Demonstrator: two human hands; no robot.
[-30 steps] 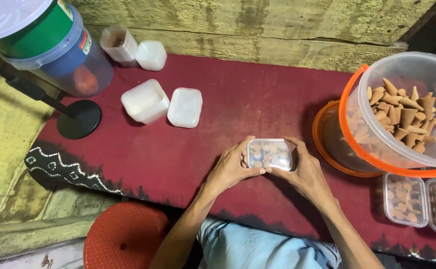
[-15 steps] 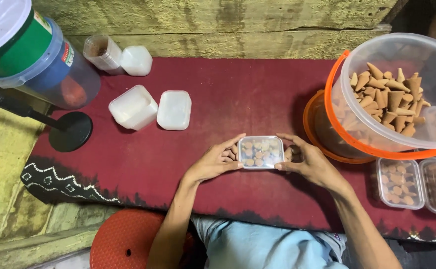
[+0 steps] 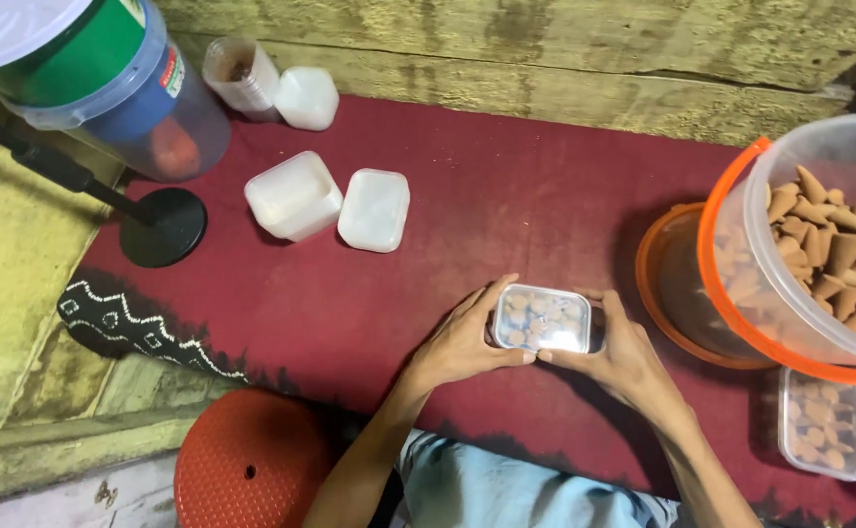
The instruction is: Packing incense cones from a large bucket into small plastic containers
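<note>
Gripping a small clear plastic box (image 3: pixel 541 319) from both sides, the left hand (image 3: pixel 467 337) and the right hand (image 3: pixel 615 350) meet near the front edge of the dark red cloth (image 3: pixel 506 205). The box sits between the two palms, its lid facing up, packed with small tan cones that show through the plastic. The left fingers curl over its left and near edges; the right thumb lies along its near edge while the right fingers wrap the right side. Both hands are partly closed around it, and both forearms come up from the near edge and angle toward each other.

To the right stands a large translucent tub (image 3: pixel 819 244) with an orange rim, tilted and heaped with the same tan cones, and an orange lid (image 3: pixel 677 293) lies beneath it. Near that, at the right edge, lie more filled clear boxes (image 3: pixel 824 422). Farther left on the cloth rest two white rectangular containers (image 3: pixel 330 200), side by side. At the near left is a round red stool (image 3: pixel 252 460) with a dimpled seat.
</note>
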